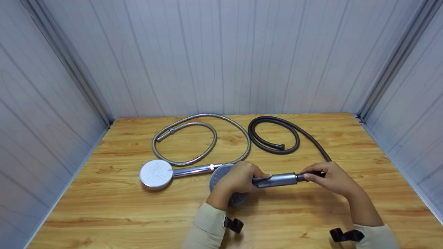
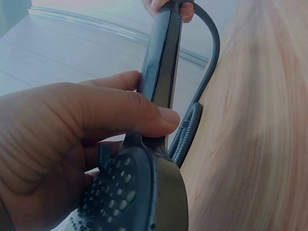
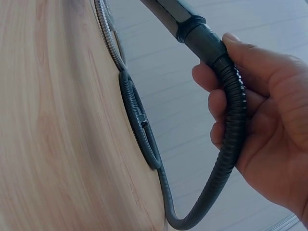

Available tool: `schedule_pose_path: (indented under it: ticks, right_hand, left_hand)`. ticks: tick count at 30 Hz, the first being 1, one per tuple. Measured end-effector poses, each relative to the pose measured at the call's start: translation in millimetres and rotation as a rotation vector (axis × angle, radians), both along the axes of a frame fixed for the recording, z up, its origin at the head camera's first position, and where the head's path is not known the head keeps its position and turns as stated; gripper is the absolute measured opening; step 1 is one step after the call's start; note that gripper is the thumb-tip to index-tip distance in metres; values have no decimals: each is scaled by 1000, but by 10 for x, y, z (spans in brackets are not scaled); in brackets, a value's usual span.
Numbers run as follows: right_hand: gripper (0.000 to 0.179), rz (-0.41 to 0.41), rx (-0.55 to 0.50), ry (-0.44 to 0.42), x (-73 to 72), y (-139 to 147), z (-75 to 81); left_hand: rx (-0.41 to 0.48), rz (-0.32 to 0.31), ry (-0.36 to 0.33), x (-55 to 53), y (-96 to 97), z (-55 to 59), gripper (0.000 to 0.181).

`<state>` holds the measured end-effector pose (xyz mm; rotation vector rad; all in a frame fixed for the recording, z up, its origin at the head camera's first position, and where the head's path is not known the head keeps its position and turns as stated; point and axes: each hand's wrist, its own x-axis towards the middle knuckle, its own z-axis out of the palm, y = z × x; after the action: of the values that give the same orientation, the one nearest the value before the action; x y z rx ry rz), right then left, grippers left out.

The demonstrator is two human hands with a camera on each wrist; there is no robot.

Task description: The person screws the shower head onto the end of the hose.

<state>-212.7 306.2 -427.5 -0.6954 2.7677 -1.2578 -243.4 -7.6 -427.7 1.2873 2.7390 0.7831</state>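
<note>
My left hand (image 1: pixel 240 178) grips a dark grey shower head (image 2: pixel 161 62) by its neck, thumb across the handle and the nozzle face below the palm. At the handle's far end my right hand (image 1: pixel 327 178) holds the black shower hose (image 3: pixel 233 106) just behind its connector (image 3: pixel 207 43). In the right wrist view the thumb and fingers curl round that end, and the connector meets the handle's collar. From there the black hose runs back to a coil on the table. Part of the dark head is hidden behind my left hand in the head view.
A chrome shower head (image 1: pixel 156 174) with a white face lies left of my left hand on the wooden table (image 1: pixel 138 221). Behind it curls a silver metal hose (image 1: pixel 216 138). White panel walls (image 1: pixel 221 58) close off the back and both sides.
</note>
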Motion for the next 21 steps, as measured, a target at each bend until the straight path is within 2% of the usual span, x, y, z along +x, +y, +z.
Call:
schedule_pose_path:
  ticks: [8, 14, 21]
  right_hand:
    - [28, -26, 22, -7, -4, -34, 3]
    - [36, -10, -21, 20, -23, -47, -31]
    - [25, 0, -63, 34, -25, -58, -36]
  left_hand:
    - [-7, 1, -6, -18, -14, -16, 42]
    - [-3, -16, 21, -33, -24, -39, 40]
    - [1, -19, 33, -36, -29, -52, 40]
